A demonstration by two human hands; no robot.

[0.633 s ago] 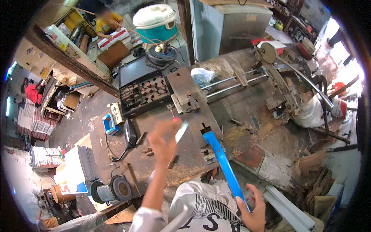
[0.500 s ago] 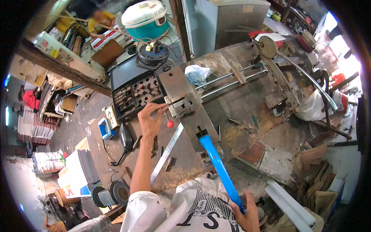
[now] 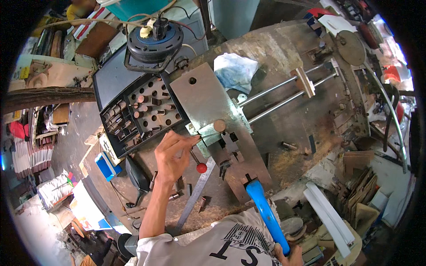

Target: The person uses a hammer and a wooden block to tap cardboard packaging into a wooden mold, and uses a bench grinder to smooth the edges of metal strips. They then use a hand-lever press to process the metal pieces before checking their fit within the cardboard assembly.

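Note:
On the bench a flat steel press plate (image 3: 193, 91) carries a cutting block, with a round metal disc (image 3: 219, 126) at its middle. My left hand (image 3: 172, 153) is closed in a pinch at the plate's left edge, on a thin dark strip (image 3: 208, 135) that reaches toward the disc. Just below those fingers is a lever with a red ball knob (image 3: 201, 168). A long blue lever handle (image 3: 265, 213) runs from the plate's near end toward me. My right hand (image 3: 288, 257) grips its lower end, partly cut off by the picture's edge.
Left of the plate lies an open black case (image 3: 146, 108) of round metal punches. A steel ruler (image 3: 195, 193), a blue box (image 3: 106, 166) and loose metal pieces lie nearer me. Two guide rods (image 3: 275, 104) extend right, past a white cloth (image 3: 235, 71).
The head view has shifted closer over the bench. My left hand still pinches the strip at the press; my right-hand fingers have closed more around the blue handle's end.

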